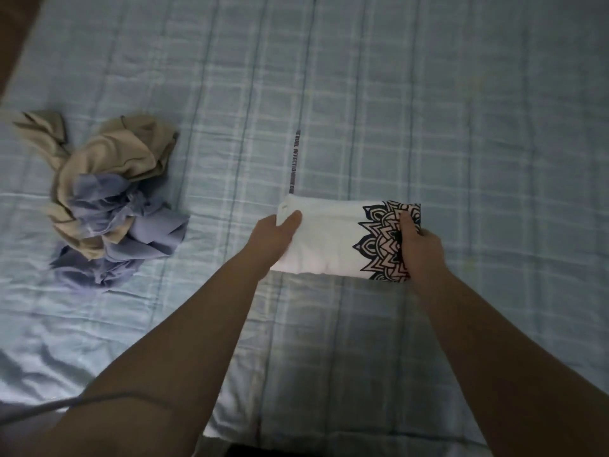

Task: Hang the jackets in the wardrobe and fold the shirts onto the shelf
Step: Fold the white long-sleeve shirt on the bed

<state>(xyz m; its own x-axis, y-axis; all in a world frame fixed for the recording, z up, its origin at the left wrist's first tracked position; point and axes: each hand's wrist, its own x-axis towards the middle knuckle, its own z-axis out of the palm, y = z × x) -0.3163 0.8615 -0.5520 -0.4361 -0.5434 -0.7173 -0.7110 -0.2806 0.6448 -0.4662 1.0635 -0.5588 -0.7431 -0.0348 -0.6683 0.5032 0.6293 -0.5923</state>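
White shirt (pixel 329 245), folded into a thick rectangle, is on the bed (pixel 461 110), a little toward 4 o'clock from the middle of the view. Its long side runs from 9 to 3 o'clock. A black flower-like print (pixel 379 239) covers its 3 o'clock end; the rest is plain white.

The left hand (pixel 273 237) is at the 9 o'clock end. Its thumb (pixel 291 217) lies on top of the cloth and the fingers go out of sight under the edge, so its grip pinches that end of the shirt. The right hand (pixel 423 249) is at the 3 o'clock end, over the print. Its thumb (pixel 405 224) presses on top and the fingers are hidden beneath, so its grip likewise grasps the shirt. Whether the shirt is lifted clear of the bed or resting on it cannot be told. Both forearms are bare and reach in from 6 o'clock.

The bed is covered in a pale blue check. A narrow dark strip with lettering (pixel 293 159) runs from the shirt's far edge toward 12 o'clock. Well apart from the shirt, at 9 o'clock, is a crumpled heap. A tan garment (pixel 122 150) lies on its 12 o'clock side, tangled with a blue garment (pixel 148 232) that spreads toward 6 o'clock. A thin grey cable (pixel 99 399) crosses the left arm at 7 o'clock. A brown edge (pixel 13 28) shows in the corner at 10 o'clock.
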